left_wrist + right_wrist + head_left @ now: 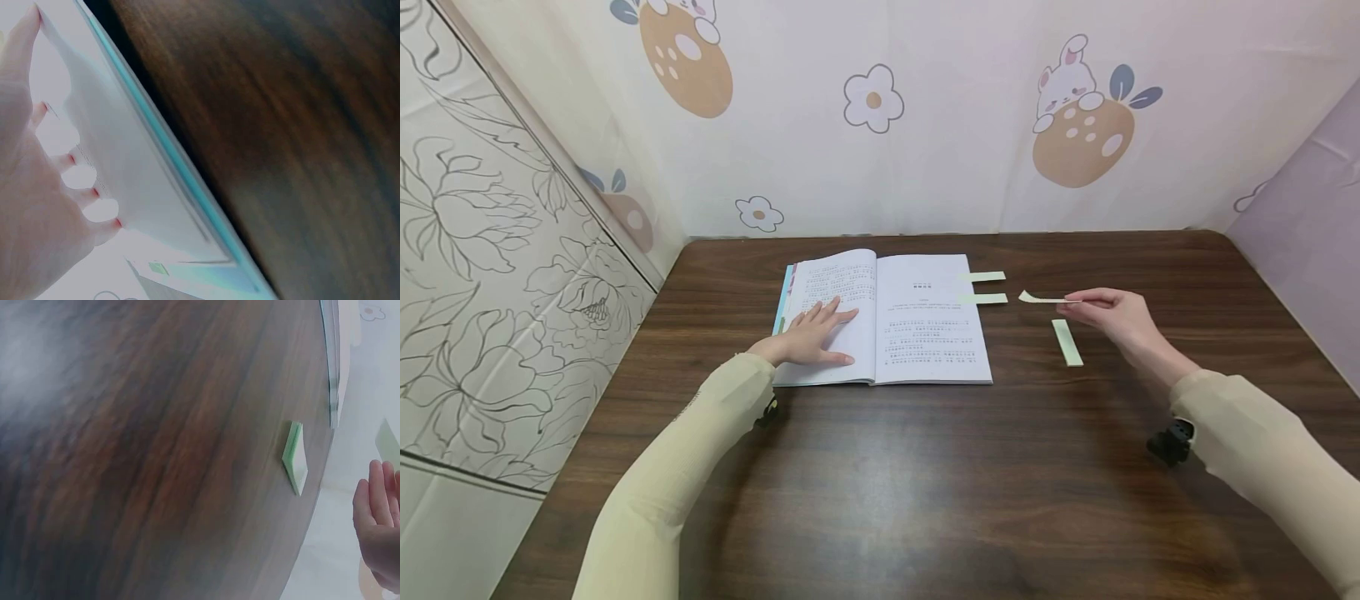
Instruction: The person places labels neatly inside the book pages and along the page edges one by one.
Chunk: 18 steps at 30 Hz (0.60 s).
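An open book [925, 333] lies on the table, its pages printed with lines of text. My left hand [811, 335] rests on the left page with fingers spread; the left wrist view shows the same hand [44, 181] over the page near the book's blue edge. Two pale green sticky notes [988, 299] stick out from the right page's edge. Right of them my right hand [1108, 312] pinches a pale green sticky note [1037, 298], its free end curled up. A pad of sticky notes [1067, 342] lies just below that hand, also visible as a thick pad [295, 457] in the right wrist view.
The brown wooden table [880, 483] extends in front of the book and to both sides. Behind it hangs a curtain [955, 167] with rabbit and flower prints. A panel with line-drawn flowers [490, 250] stands at the left.
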{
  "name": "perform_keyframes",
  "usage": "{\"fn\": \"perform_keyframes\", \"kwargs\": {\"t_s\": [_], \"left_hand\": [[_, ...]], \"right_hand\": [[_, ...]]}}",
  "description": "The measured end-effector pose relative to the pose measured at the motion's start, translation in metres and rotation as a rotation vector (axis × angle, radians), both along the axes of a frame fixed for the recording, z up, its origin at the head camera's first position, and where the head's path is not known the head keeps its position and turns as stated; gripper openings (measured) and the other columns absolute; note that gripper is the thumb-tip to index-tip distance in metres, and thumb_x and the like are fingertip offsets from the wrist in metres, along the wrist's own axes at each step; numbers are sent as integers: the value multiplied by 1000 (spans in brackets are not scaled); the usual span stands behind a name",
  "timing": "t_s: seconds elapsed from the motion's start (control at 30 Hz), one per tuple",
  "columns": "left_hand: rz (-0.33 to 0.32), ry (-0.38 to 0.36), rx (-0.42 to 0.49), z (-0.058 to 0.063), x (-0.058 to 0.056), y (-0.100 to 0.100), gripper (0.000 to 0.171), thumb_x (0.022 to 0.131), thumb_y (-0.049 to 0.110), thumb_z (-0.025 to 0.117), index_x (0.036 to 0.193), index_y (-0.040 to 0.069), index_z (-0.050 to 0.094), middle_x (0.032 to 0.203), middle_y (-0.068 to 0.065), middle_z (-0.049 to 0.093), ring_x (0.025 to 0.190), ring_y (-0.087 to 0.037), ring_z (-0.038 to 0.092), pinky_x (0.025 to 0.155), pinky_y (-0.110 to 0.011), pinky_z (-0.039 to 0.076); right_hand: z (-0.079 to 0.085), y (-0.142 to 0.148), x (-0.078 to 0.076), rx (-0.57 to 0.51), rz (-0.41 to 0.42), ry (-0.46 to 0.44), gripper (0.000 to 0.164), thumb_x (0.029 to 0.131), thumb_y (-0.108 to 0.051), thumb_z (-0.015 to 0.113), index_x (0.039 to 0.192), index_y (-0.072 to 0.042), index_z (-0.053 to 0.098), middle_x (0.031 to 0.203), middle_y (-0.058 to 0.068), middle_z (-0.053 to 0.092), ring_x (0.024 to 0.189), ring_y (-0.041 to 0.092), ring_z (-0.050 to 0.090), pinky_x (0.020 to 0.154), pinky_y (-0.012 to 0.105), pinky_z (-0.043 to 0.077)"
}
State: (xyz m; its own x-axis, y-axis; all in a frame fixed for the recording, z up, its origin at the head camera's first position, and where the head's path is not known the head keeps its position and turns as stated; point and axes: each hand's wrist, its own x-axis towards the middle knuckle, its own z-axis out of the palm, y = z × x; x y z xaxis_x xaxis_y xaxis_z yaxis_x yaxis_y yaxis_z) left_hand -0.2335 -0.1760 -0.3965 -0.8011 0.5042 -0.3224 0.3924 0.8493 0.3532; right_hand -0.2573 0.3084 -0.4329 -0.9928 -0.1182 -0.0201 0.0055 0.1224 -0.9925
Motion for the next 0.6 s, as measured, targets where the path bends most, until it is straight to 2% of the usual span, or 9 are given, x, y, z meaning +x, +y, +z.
{"fn": "perform_keyframes", "kwargs": {"t_s": [0.1,0.17,0.23,0.4,0.6], "left_hand": [[-1,2,-2,0,0,0,81,80,53,55,143,26,11,148,-12,-6,132,-40,-3,101,-58,4],[-2,3,-4,0,-1,0,82,80,53,55,143,26,11,148,-12,-6,132,-40,-3,101,-58,4],[-3,5,-6,0,-1,0,82,80,53,55,143,26,11,148,-12,-6,132,-40,-3,101,-58,4],[-3,5,-11,-1,-1,0,82,79,53,55,143,26,11,148,-11,-7,132,-40,-3,101,-58,4],[-4,3,-4,-2,-1,0,82,80,54,55,143,26,11,148,-11,-7,132,-40,-3,101,-58,4]], "right_hand": [[15,-12,6,158,-4,-17,41,79,-30,66,109,-2,61,90,-4,69,88,8,63,76,20,47],[24,-20,9,203,8,-23,39,78,-32,66,108,-6,63,89,-7,68,87,5,62,76,18,47],[40,-33,18,273,-9,-37,40,78,-34,66,107,-7,63,86,-12,68,86,4,62,75,18,46],[68,-57,31,328,-44,-56,42,76,-38,66,103,-6,65,81,-11,68,84,4,63,74,19,46],[68,-62,29,362,-36,-48,44,78,-38,64,105,-3,64,80,-14,66,83,6,63,74,25,46]]}}
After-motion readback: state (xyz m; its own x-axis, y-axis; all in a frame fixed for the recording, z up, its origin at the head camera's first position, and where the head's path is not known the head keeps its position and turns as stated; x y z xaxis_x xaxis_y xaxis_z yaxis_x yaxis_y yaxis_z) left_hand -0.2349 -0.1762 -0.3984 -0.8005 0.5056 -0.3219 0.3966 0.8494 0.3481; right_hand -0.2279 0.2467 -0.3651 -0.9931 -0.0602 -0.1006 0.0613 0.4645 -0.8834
